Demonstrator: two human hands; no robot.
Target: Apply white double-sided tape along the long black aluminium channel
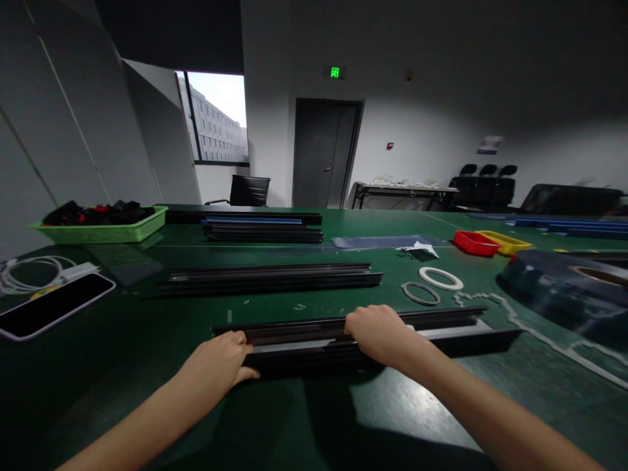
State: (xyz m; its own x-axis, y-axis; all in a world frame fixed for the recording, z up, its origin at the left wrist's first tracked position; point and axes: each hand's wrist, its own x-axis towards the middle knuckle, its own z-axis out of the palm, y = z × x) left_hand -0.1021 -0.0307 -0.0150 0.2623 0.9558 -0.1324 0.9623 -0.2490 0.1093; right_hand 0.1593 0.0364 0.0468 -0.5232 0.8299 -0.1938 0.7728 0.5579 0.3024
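Observation:
A long black channel-shaped profile point(314, 361) lies across the green table in front of me, with a pale strip point(454, 332) along its inside. Near its left end, my left hand point(226, 358) is closed around the profile, thumb on the near wall and fingers over the top. My right hand point(377, 332) reaches into the channel right of the middle, its fingers curled down and closed. Whatever those fingertips pinch is hidden behind the hand. Farther back, another black profile point(275, 282) rests roughly parallel to this one.
At left are a phone point(56, 306), a white cable point(36, 273) and a green basket point(105, 230) of dark parts. More profiles point(265, 233) lie behind. To the right are two tape rings point(440, 279), red point(475, 243) and yellow point(510, 244) trays, and a large dark roll point(554, 294).

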